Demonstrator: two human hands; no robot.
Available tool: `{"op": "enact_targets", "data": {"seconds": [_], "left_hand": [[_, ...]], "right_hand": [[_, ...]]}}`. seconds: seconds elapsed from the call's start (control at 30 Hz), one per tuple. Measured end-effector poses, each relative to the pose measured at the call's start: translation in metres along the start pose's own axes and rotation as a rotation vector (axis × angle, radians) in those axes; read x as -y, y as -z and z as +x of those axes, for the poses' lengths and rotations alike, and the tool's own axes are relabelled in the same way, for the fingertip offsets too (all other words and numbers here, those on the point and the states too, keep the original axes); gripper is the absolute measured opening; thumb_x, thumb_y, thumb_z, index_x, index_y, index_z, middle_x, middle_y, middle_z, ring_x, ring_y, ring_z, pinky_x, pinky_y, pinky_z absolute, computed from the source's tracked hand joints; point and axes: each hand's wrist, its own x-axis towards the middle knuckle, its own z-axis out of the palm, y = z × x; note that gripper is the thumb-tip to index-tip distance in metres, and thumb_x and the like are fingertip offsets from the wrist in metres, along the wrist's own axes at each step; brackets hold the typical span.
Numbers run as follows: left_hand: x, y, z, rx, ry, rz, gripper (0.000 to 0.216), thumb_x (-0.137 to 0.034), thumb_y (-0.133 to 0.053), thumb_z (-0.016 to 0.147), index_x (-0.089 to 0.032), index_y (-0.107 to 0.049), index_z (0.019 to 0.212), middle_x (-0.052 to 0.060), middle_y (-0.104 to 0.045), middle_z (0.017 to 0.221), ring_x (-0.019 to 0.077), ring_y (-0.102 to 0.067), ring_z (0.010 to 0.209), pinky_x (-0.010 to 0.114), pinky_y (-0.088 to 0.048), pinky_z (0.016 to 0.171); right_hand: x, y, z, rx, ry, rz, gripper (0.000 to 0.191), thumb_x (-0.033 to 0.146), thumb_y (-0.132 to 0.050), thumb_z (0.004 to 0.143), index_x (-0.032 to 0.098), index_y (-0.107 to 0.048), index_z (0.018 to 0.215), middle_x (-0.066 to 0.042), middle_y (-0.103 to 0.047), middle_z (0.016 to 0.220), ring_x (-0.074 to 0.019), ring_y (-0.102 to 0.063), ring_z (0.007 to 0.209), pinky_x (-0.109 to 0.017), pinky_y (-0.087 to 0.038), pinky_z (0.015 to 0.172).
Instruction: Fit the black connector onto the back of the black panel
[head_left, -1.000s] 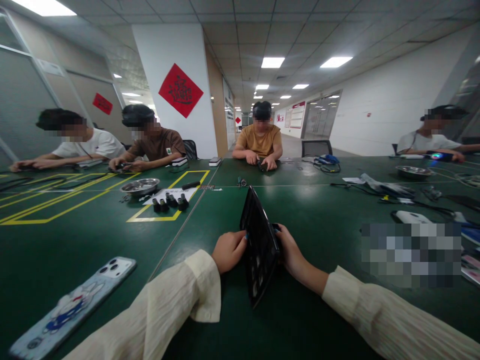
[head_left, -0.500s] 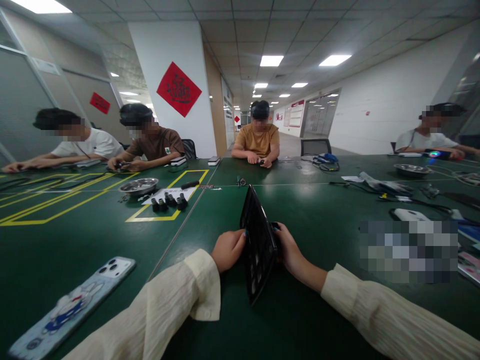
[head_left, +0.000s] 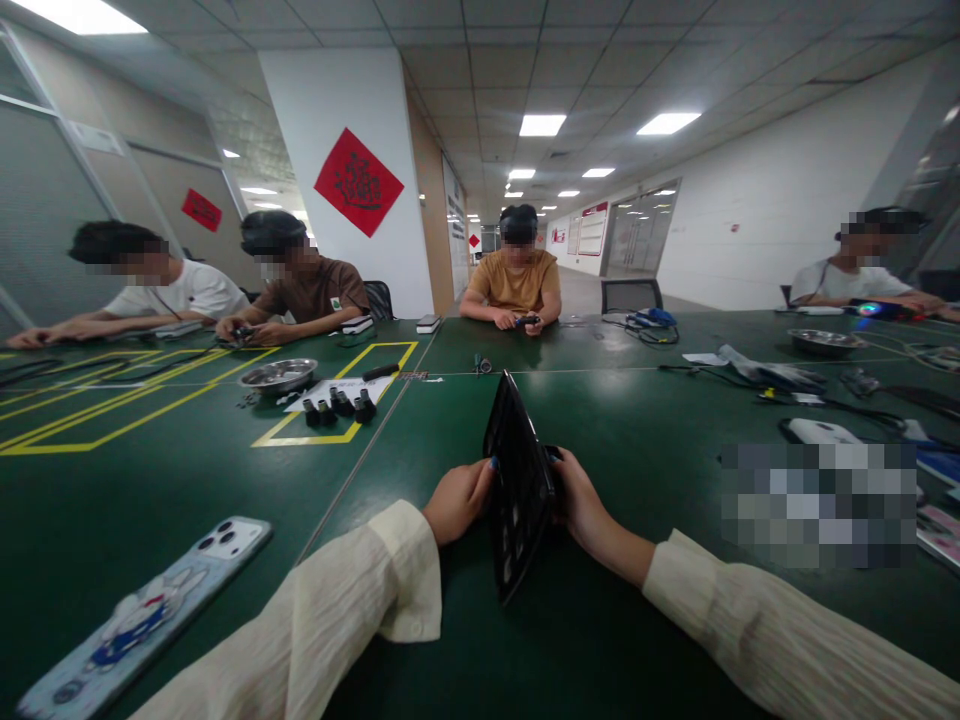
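Both hands clamp the black panel (head_left: 517, 480), stood on edge on the table (head_left: 225, 480) near its front rim, left hand (head_left: 456, 500) fingers curled on one face, right hand (head_left: 581, 503) on the other; raised, not yet laid flat.

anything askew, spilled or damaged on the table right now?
Nothing spilled or visibly damaged. The black panel is up on edge and leaning, clamped between the left hand and right hand rather than lying flat. A phone lies camera-side up, skewed, near the front-left edge of the green table.
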Motion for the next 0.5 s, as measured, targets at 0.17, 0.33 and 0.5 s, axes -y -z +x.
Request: {"op": "enact_targets", "data": {"seconds": [0.17,0.33,0.5], "left_hand": [[-0.001,0.002,0.000,0.030,-0.007,-0.021,0.044,-0.042,-0.016,0.092,-0.018,-0.048,0.075,-0.001,-0.051,0.052,0.0142,-0.050,0.053,0.025,-0.038,0.055],[0.000,0.004,-0.001,0.071,-0.034,-0.038,0.043,-0.042,-0.017,0.092,-0.017,-0.051,0.081,-0.001,-0.053,0.056,0.0147,-0.053,0.057,0.025,-0.040,0.060],[0.002,0.005,-0.002,0.054,-0.067,0.000,0.044,-0.040,-0.017,0.092,-0.017,-0.053,0.088,0.001,-0.057,0.064,0.0163,-0.056,0.064,0.027,-0.041,0.067]], "right_hand": [[0.002,-0.001,-0.002,0.002,-0.016,0.010,0.033,0.043,-0.053,0.078,0.025,-0.046,0.105,0.004,-0.054,0.066,-0.0129,-0.051,0.049,-0.021,-0.034,0.037],[0.009,-0.005,-0.008,0.086,0.023,0.071,0.034,0.045,-0.056,0.078,0.026,-0.048,0.106,0.002,-0.057,0.076,-0.0124,-0.054,0.056,-0.022,-0.039,0.042],[0.015,-0.008,-0.011,0.119,0.037,0.031,0.047,0.040,-0.065,0.072,0.024,-0.046,0.112,-0.003,-0.060,0.094,-0.0154,-0.059,0.070,-0.025,-0.045,0.054]]}}
